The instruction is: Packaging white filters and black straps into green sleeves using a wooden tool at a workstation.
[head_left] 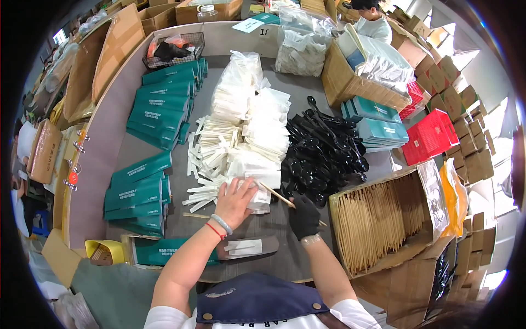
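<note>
My left hand (236, 204) is bare, with a bangle and a red string at the wrist. Its fingers are spread over the near end of a pile of white paper packets (266, 131). My right hand (305, 217), in a black glove, is closed round wooden chopsticks (278, 196); whether one or a pair, I cannot tell. Their far end points up-left, close to my left fingertips. Thin white paper strips (204, 194) lie left of that hand. A heap of black plastic spoons (323, 153) sits just beyond my right hand. Nearer me, a dark sleeve (266, 245) has a white packet on it.
On the right stands a cardboard box of wooden chopsticks (378, 222). Green printed sleeves (156, 112) lie in fanned stacks on the left, beside a raised table wall (90, 181). Farther back are a wire basket (174, 50), a bag of white packets (304, 46) and another person (373, 24).
</note>
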### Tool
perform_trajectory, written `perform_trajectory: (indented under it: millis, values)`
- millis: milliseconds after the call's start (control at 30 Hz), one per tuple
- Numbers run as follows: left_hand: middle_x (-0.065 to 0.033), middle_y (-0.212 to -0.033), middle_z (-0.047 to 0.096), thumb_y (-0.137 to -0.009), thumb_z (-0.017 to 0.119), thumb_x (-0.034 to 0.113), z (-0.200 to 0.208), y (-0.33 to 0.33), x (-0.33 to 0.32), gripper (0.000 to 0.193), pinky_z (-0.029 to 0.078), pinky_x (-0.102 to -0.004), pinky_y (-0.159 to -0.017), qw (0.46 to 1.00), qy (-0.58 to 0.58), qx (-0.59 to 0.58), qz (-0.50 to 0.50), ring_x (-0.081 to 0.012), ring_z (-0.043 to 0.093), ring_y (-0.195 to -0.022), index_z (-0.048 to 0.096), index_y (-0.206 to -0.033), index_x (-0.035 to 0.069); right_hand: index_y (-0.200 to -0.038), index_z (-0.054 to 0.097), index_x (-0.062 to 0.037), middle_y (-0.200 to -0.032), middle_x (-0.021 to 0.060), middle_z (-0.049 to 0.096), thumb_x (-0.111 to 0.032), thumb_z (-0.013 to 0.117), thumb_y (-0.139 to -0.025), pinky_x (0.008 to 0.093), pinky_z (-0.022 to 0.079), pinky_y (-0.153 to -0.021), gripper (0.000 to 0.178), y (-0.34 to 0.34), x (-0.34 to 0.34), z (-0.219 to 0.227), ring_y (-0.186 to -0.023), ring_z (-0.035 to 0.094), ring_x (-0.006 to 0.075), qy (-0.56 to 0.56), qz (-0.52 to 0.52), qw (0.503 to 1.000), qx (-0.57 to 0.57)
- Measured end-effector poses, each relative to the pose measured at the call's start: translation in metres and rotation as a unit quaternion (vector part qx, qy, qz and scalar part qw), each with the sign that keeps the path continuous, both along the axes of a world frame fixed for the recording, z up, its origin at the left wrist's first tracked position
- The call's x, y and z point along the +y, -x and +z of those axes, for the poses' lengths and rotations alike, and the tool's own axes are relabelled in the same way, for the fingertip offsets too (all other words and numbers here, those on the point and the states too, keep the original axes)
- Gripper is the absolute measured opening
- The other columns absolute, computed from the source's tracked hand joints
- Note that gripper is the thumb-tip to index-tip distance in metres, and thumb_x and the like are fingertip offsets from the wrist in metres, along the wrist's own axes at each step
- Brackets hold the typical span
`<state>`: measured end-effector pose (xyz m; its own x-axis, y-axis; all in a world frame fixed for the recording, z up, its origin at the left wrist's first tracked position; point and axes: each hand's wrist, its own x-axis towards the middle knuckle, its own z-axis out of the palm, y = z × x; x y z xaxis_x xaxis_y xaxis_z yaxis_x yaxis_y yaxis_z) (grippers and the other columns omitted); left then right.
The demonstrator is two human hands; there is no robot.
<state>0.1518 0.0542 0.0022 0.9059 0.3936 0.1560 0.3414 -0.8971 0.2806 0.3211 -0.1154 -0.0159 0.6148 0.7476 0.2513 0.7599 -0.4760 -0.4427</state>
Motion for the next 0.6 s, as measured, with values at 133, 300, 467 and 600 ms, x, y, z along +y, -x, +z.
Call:
perform_trajectory:
  millis: [133, 300, 467, 600]
  values:
    - [-0.001, -0.146, 0.038, -0.068, 0.081, 0.023, 0.0, 0.006, -0.003, 0.071, 0.031, -0.0557, -0.105, 1.0, 0.003, -0.002, 0.007, -0.0315, 0.034, -0.131, 0.052, -0.132, 0.018, -0.094, 0.068, -0.0076, -0.083, 0.0152, 0.062, -0.016, 0.065, -0.081, 0.0424, 0.05, -0.068, 0.016, 0.001, -0.064, 0.022, -0.079, 0.062, 0.035, 0.002, -0.043, 0.995, 0.085]
    - [-0.0037, -0.143, 0.041, -0.069, 0.08, 0.021, 0.01, 0.005, -0.008, 0.065, 0.032, -0.0545, -0.104, 1.0, -0.011, -0.012, 0.012, -0.0314, 0.036, -0.13, 0.055, -0.128, 0.015, -0.098, 0.067, -0.0031, -0.085, 0.0174, 0.065, -0.012, 0.07, -0.079, 0.0397, 0.051, -0.07, 0.021, 0.002, -0.08, 0.037, -0.081, 0.065, 0.035, -0.018, -0.117, 0.989, 0.085]
    - [-0.0067, -0.128, 0.054, -0.069, 0.078, 0.019, 0.021, 0.016, -0.029, 0.052, 0.037, -0.0482, -0.098, 0.994, 0.031, -0.1, -0.007, -0.0309, 0.046, -0.119, 0.061, -0.118, 0.011, -0.101, 0.065, -0.0064, -0.09, 0.0163, 0.064, -0.022, 0.069, -0.083, 0.0421, 0.05, -0.071, 0.024, 0.012, -0.027, 0.04, -0.081, 0.064, 0.0337, -0.021, -0.062, 0.983, 0.174]
    - [-0.0048, -0.11, 0.062, -0.069, 0.076, 0.017, 0.019, 0.049, -0.058, 0.041, 0.042, -0.0429, -0.089, 0.986, 0.111, -0.117, -0.031, -0.0286, 0.053, -0.104, 0.065, -0.108, 0.01, -0.098, 0.063, -0.0062, -0.088, 0.0166, 0.064, -0.019, 0.069, -0.08, 0.042, 0.05, -0.071, 0.023, 0.007, 0.026, 0.018, -0.082, 0.064, 0.0343, 0.023, -0.031, 0.981, 0.192]
